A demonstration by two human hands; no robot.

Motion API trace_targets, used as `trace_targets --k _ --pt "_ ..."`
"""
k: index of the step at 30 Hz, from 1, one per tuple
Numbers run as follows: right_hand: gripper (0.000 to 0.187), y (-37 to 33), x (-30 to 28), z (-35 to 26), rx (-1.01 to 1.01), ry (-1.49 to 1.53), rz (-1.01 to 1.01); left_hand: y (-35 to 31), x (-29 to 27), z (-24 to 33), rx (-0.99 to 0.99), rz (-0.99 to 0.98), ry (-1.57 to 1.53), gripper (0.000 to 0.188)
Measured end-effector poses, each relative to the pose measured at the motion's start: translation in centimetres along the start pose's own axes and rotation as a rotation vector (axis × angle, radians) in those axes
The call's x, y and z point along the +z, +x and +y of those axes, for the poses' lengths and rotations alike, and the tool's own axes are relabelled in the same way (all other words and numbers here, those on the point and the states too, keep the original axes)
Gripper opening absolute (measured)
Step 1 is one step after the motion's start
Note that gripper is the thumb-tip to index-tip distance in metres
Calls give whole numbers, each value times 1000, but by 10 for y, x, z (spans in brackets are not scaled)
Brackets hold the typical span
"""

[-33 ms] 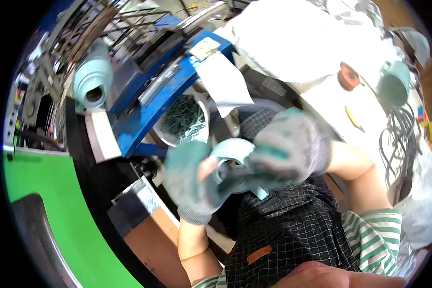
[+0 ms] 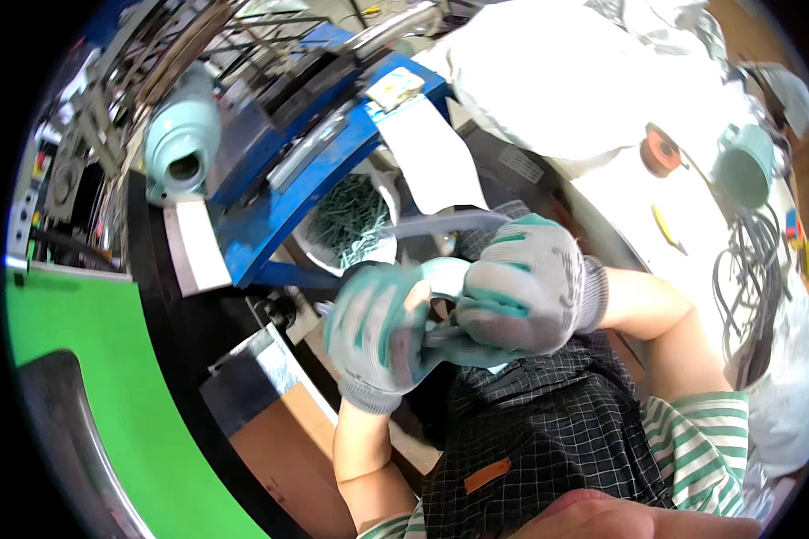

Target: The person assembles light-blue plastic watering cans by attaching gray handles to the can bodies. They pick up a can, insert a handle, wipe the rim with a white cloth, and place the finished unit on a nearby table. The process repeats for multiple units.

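Above the black checked apron point(image 2: 557, 418), the left hand point(image 2: 377, 328) is apparently gripping a pale blue-green part point(image 2: 445, 273) with nearly closed fingers; the right hand point(image 2: 526, 287) is making a fist beside it, holding what I cannot tell. Should either grip be loosening, the part could be twisting free. Gloves are hiding most of it, while blur is smearing a pale strip point(image 2: 449, 222) on the far side, leaving its attachment unclear.

Pale blue-green part point(image 2: 442, 269): smooth, curved upper edge showing, dark opening beneath. Held between left hand point(image 2: 377, 331) and right hand point(image 2: 526, 289), both gloved; small sliver of same colour below right hand. Rest hidden behind hands.
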State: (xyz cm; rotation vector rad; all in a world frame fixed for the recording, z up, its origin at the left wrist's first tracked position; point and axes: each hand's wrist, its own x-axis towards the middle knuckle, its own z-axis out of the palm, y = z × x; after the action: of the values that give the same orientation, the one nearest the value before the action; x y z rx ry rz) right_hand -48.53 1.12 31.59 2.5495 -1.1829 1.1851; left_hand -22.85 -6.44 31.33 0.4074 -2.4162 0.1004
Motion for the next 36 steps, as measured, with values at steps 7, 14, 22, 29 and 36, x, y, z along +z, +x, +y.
trace_targets --k 7,14,22,29,36 --pt "85 -8 59 -23 45 275 -76 -93 19 -15 -955 723 -132 31" --pt "84 -16 47 -23 177 606 28 -84 64 -26 -967 1009 -906 29" --pt "98 -50 51 -19 334 712 179 -51 64 15 -1279 868 -1828 33" --pt "68 -29 26 -33 168 611 -93 -55 55 30 -1073 591 -1622 19" --pt "74 -12 17 -67 1014 1109 64 -25 31 46 4 581 -906 41"
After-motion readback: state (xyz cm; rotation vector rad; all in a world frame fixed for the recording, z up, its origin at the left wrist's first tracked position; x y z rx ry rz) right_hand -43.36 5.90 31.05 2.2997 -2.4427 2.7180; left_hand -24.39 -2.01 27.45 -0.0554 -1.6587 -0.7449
